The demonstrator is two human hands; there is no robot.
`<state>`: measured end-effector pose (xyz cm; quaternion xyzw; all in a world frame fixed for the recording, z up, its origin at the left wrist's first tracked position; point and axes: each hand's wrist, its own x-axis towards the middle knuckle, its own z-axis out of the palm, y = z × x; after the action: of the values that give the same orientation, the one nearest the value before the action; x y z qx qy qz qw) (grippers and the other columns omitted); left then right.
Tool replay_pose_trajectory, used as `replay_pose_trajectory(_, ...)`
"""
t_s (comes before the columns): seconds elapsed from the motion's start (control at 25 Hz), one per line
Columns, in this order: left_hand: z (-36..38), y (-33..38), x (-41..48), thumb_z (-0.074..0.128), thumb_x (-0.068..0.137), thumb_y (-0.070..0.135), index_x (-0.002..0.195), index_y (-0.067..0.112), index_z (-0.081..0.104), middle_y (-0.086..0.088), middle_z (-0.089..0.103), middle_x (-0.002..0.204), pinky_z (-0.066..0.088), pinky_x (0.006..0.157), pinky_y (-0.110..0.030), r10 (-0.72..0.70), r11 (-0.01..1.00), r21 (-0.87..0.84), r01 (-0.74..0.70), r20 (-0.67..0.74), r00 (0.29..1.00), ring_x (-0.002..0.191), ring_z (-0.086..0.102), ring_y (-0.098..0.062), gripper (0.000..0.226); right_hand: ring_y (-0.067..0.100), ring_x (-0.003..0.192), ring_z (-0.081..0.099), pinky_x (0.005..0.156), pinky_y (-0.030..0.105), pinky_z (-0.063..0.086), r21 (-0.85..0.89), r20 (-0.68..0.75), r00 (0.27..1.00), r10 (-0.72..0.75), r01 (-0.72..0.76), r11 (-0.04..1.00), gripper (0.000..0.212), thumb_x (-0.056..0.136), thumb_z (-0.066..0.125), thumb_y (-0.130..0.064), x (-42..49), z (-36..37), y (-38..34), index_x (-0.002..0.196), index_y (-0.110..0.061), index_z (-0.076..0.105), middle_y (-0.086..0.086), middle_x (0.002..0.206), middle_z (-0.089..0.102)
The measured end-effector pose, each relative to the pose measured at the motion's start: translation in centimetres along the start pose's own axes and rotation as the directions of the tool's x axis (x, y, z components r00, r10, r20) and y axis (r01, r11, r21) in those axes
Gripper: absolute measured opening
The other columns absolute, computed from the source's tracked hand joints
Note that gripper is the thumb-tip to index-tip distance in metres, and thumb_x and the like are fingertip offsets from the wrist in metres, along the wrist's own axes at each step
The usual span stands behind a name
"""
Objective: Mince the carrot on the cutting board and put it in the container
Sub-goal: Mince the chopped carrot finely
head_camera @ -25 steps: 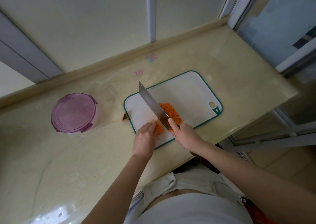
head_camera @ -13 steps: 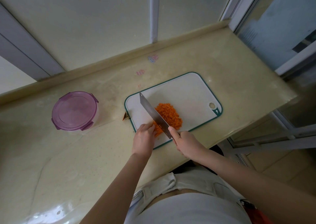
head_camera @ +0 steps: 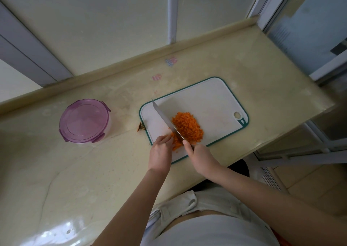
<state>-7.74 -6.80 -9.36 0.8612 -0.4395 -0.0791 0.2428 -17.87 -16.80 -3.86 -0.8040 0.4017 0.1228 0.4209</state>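
Observation:
A pile of minced orange carrot (head_camera: 187, 128) lies on the white cutting board with a teal rim (head_camera: 210, 99). My right hand (head_camera: 201, 157) grips the handle of a large knife (head_camera: 165, 119), forefinger along the spine; the blade slants across the pile's left side. My left hand (head_camera: 161, 150) rests on the board's near left corner, its curled fingertips holding uncut carrot bits (head_camera: 176, 142) beside the blade. The round container with a purple clip-on lid (head_camera: 84, 120) stands shut on the counter, left of the board.
A small carrot stub (head_camera: 141, 127) lies on the beige counter (head_camera: 75, 170) by the board's left edge. A wall and window frame run along the back. The counter's edge drops off at the right and near side.
The blade has slid slightly down and right through the carrot, and the pile right of it looks larger. My left hand stays on the bits beside the blade.

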Motion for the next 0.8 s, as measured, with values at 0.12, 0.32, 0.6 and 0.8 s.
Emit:
replay_pose_trajectory(0.12, -0.2, 0.0, -0.1, 0.082, 0.062, 0.000, 0.092, 0.007, 0.073, -0.004, 0.072, 0.091, 0.056, 0.067, -0.025, 0.006, 1.000, 0.015, -0.006, -0.005, 1.000, 0.081, 0.065, -0.023, 0.032, 0.016, 0.047, 0.038, 0.050, 0.028, 0.030, 0.024, 0.007, 1.000, -0.015, 0.015, 1.000, 0.059, 0.099, 0.030, -0.048, 0.7, -0.3, 0.4, 0.054, -0.011, 0.035, 0.001, 0.050, 0.038)
replay_pose_trajectory(0.32, -0.6, 0.1, 0.0, 0.084, 0.057, -0.002, 0.095, 0.006, 0.074, -0.005, 0.073, 0.094, 0.056, 0.067, -0.026, 0.002, 1.000, 0.011, -0.002, 0.003, 1.000, 0.082, 0.067, -0.023, 0.040, 0.015, 0.045, 0.036, 0.051, 0.029, 0.029, 0.039, 0.002, 1.000, -0.030, 0.030, 0.999, 0.060, 0.100, 0.030, -0.047, 1.4, -1.4, 0.6, 0.053, -0.010, 0.034, 0.001, 0.049, 0.036)
replay_pose_trajectory(0.6, -1.2, 0.4, 0.3, 0.064, 0.086, 0.011, 0.108, 0.009, 0.070, -0.006, 0.067, 0.109, 0.049, 0.080, -0.028, -0.103, 0.992, -0.063, 0.106, 0.054, 0.993, 0.100, 0.060, -0.023, 0.023, 0.015, 0.043, 0.034, 0.050, 0.027, 0.028, 0.130, -0.010, 0.998, -0.054, 0.055, 0.990, 0.059, 0.099, 0.029, -0.051, 0.9, -2.2, 0.1, 0.062, -0.007, 0.041, 0.001, 0.049, 0.036)
replay_pose_trajectory(0.8, -1.6, 0.2, 0.2, 0.072, 0.078, 0.006, 0.105, 0.008, 0.070, -0.008, 0.068, 0.101, 0.050, 0.088, -0.038, -0.062, 0.997, -0.049, 0.062, 0.005, 0.998, 0.096, 0.063, -0.029, 0.027, 0.013, 0.041, 0.031, 0.046, 0.028, 0.026, 0.162, 0.020, 0.999, -0.038, 0.035, 0.986, 0.058, 0.097, 0.029, -0.054, 0.0, -2.6, -0.2, 0.067, -0.007, 0.043, 0.002, 0.050, 0.034)
